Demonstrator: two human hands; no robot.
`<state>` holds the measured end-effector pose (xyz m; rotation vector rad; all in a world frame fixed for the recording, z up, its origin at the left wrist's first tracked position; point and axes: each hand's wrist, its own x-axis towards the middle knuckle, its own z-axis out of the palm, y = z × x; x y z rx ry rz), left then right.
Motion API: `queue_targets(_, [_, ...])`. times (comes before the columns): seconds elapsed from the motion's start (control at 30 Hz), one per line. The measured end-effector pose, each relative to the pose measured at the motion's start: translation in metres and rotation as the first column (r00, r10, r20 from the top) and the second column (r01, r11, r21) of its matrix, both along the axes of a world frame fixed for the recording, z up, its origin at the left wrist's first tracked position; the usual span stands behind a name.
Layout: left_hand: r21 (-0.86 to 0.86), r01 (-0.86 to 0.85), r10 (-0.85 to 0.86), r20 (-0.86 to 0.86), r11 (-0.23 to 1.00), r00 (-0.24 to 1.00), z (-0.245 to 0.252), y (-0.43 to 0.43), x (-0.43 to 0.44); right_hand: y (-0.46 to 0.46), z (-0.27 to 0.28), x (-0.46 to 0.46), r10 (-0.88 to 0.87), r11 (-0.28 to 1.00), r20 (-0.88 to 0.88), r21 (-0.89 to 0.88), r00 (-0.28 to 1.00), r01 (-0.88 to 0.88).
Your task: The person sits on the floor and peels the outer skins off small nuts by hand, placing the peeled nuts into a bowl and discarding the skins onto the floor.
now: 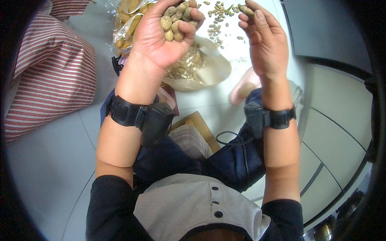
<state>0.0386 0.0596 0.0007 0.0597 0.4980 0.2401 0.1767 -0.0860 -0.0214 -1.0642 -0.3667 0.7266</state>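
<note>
In the upper middle, my left hand [169, 45] is turned palm up and cups several unshelled peanuts [176, 27]. My right hand [267, 39] is raised at the upper right, pinching a single unshelled peanut [246, 10] between thumb and fingers. Below and partly behind my left hand is a cream-coloured container [215, 70], with a heap of peanut shells [188, 67] in it. Between the two hands, farther off, many loose unshelled peanuts [214, 30] lie scattered on the white floor, with a bit of green leaf [229, 8] among them.
A clear plastic bag [123, 24] of yellowish-brown items lies past my left forearm. Red-and-white striped fabric [60, 72] bulges at the left. A pink slipper [236, 87] shows near my right knee. Between my legs are a wooden piece [208, 132] and checked cloth [191, 141]. Pale cabinet panels [337, 99] stand right.
</note>
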Motion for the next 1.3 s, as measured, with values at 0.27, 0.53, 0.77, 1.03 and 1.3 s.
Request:
queue_targets(0.27, [0.488, 0.301, -0.244, -0.178, 0.819, 0.953, -0.030, -0.005, 0.011, 0.014, 0.000, -0.004, 0.071, 0.997, 0.100, 0.028, 0.992, -0.074])
queue_targets(0.53, [0.706, 0.245, -0.114, -0.228, 0.664, 0.967, -0.024, -0.006, 0.006, 0.020, 0.002, -0.006, 0.202, 0.973, 0.249, -0.161, 0.947, -0.166])
queue_targets(0.77, [0.806, 0.332, -0.054, -0.352, 0.490, 0.934, -0.015, -0.002, 0.004, 0.024, 0.024, -0.011, 0.318, 0.914, -0.047, -0.250, 0.947, -0.320])
queue_targets(1.03, [0.728, 0.250, 0.019, -0.339, 0.638, 0.940, 0.002, -0.013, 0.015, 0.020, 0.021, -0.014, 0.274, 0.940, 0.122, -0.243, 0.954, -0.239])
queue_targets(1.3, [0.783, 0.213, 0.009, -0.268, 0.584, 0.963, 0.006, -0.009, 0.011, 0.023, 0.013, -0.022, 0.215, 0.955, 0.085, -0.228, 0.973, -0.191])
